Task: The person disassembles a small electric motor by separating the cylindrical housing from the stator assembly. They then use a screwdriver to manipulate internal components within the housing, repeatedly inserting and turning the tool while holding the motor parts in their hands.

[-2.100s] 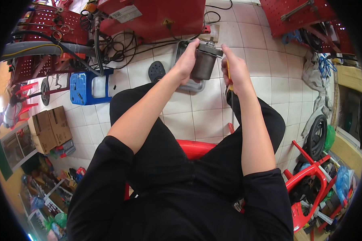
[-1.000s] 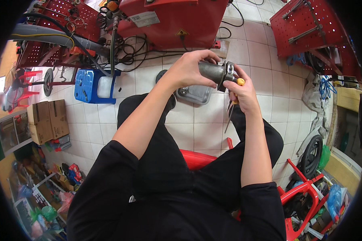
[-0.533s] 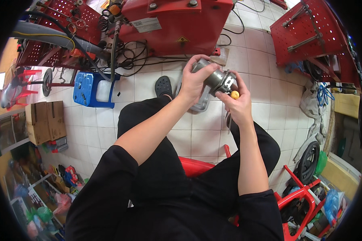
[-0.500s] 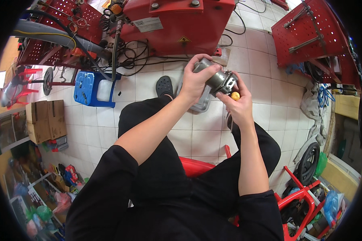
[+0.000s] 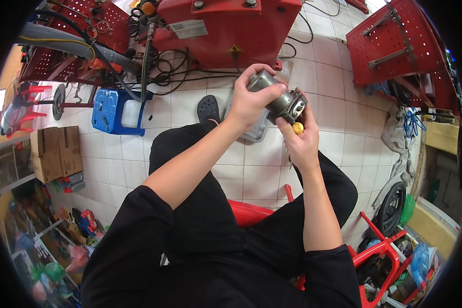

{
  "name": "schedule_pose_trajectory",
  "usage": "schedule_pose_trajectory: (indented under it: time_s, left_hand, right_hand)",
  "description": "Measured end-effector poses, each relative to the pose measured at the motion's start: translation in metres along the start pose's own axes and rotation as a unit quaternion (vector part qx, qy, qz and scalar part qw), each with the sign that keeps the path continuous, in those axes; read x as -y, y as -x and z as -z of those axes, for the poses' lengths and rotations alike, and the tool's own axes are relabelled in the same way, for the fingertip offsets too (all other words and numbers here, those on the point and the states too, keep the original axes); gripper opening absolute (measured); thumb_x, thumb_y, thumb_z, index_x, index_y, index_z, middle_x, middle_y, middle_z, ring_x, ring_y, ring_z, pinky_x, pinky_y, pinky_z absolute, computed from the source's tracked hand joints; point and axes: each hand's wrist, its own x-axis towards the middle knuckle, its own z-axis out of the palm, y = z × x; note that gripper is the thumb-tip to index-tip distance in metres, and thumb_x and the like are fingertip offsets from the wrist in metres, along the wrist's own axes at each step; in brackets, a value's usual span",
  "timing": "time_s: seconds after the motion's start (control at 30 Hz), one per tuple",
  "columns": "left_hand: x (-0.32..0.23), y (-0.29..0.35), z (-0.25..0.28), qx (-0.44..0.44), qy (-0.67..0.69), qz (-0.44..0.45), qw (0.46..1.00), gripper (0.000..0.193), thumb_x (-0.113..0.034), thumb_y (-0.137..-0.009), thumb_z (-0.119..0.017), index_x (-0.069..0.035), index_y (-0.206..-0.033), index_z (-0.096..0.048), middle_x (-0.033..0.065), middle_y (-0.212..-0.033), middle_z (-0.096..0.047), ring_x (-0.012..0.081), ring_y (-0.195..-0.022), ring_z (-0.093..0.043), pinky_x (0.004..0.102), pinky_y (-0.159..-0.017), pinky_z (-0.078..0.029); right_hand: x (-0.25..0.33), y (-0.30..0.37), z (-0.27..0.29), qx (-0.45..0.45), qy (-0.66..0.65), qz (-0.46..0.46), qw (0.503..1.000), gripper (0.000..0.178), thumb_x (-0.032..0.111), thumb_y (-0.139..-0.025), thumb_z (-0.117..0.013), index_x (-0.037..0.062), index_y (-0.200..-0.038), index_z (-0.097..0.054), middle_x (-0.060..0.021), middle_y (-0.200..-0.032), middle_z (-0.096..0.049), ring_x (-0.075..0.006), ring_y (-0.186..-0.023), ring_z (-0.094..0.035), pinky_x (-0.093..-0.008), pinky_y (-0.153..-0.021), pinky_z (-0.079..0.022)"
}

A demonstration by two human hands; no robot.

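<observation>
Sitting on a red plastic seat (image 5: pixel 249 213), the person before me holds a dark metal cylinder (image 5: pixel 282 102) in both hands, raised over the tiled floor (image 5: pixel 228 177) between and beyond the knees. The cylinder is tilted, its plain end pointing far left and its flanged end near right. The left hand (image 5: pixel 249 102) is curled around the plain end, thumb laid across the top, its other fingers partly hidden behind the metal. The right hand (image 5: pixel 304 141) supports the flanged end between thumb and index finger. It also retains a yellow-handled tool (image 5: pixel 297 128), whose rounded butt shows beside the thumb; how its remaining fingers close I cannot tell. Below the cylinder and partly covered by it, a grey tray (image 5: pixel 256 134) rests on the floor. A dark clog (image 5: pixel 208 108) is noted just left of the tray. Beyond the hands stands a red machine (image 5: pixel 226 43), with black cables (image 5: pixel 172 77) lying along its left side. Farther left are a blue stool (image 5: pixel 105 113) and, nearer, cardboard boxes (image 5: pixel 49 154).
</observation>
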Motion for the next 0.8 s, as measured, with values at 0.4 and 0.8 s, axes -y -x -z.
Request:
schedule_pose_trajectory:
  time_s: [0.4, 0.8]
  left_hand:
    - [-0.001, -0.005, 0.0, -0.1, 0.051, 0.069, 0.991, 0.02, -0.015, -0.081, -0.063, -0.004, -0.095, -0.054, 0.0141, -0.083, -0.063, 0.0223, -0.074, -0.064, 0.0352, -0.068, -0.054]
    - [-0.001, -0.011, 0.003, -0.133, -0.001, 0.063, 0.989, 0.019, -0.016, -0.08, -0.064, -0.003, -0.092, -0.056, 0.0123, -0.079, -0.063, 0.0191, -0.069, -0.063, 0.0322, -0.063, -0.053]
  right_hand:
    - [0.001, -0.002, -0.009, -0.028, 0.051, -0.02, 0.998, 0.065, 0.008, -0.076, -0.071, -0.0055, -0.132, -0.04, -0.0152, -0.102, -0.065, -0.0161, -0.093, -0.062, -0.0262, -0.082, -0.048]
    - [0.003, 0.003, -0.02, -0.054, -0.006, -0.041, 0.998, 0.061, 0.008, -0.079, -0.069, -0.0063, -0.13, -0.039, -0.0159, -0.103, -0.064, -0.0145, -0.091, -0.062, -0.0256, -0.078, -0.05]
